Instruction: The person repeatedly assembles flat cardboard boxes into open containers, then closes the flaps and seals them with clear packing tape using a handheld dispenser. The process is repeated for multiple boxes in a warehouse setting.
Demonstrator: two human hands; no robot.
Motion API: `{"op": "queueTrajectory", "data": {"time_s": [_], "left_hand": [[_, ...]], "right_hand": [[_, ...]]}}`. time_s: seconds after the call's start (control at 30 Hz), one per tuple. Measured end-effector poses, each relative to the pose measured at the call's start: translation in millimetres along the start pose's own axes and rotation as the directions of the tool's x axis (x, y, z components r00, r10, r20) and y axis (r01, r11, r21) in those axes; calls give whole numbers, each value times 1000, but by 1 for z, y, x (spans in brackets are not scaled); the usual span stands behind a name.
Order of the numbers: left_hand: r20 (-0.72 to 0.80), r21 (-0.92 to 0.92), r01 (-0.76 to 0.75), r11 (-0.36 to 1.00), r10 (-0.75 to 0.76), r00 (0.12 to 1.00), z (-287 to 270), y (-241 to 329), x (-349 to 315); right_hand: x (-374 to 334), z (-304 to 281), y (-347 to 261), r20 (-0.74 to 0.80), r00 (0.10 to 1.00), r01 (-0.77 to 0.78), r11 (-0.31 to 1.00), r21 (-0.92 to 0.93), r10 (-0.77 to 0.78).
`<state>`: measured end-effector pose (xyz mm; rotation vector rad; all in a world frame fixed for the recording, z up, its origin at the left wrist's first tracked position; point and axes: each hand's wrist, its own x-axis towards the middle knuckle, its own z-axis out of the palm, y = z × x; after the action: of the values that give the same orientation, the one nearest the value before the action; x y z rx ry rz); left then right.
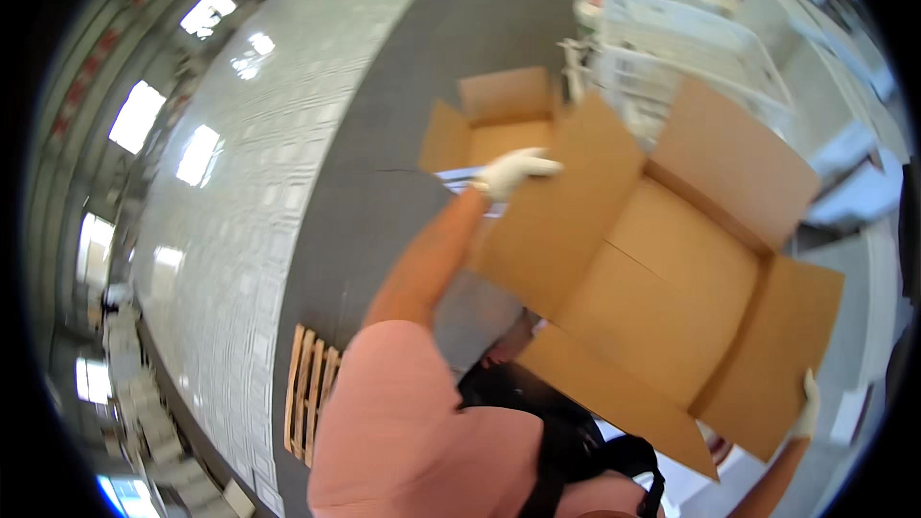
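Observation:
A large open cardboard box fills the right half of the view, tilted, with its flaps spread outward and its brown inside bare. My left hand, in a white glove, is at the outer edge of the box's left flap, with its fingers stretched along it. At the lower right, my right hand, gloved too, closes on the edge of the opposite flap; its palm is hidden behind the cardboard. Just beyond my left hand sits a smaller open cardboard box.
White plastic crates are stacked at the far right, beside pale panels. A wooden pallet lies on the grey floor at the lower left. Farther left runs a long stretch of whitish flooring below bright windows.

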<state>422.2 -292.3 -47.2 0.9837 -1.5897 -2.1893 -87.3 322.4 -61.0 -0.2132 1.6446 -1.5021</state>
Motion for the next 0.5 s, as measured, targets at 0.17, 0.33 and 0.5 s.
{"op": "queueTrajectory", "data": {"time_s": [0.17,0.33,0.5], "left_hand": [[-299,561,307,769,-158,941,-77,-119,58],[-558,471,360,805,-44,829,-55,-228,83],[-481,22,122,992,-97,871,-28,-132,-4]], "right_hand": [[48,-92,95,-386,907,-348,811,-470,166],[45,-42,111,-384,921,-132,978,-162,61],[-16,30,18,-427,888,35,950,-309,-172]]}}
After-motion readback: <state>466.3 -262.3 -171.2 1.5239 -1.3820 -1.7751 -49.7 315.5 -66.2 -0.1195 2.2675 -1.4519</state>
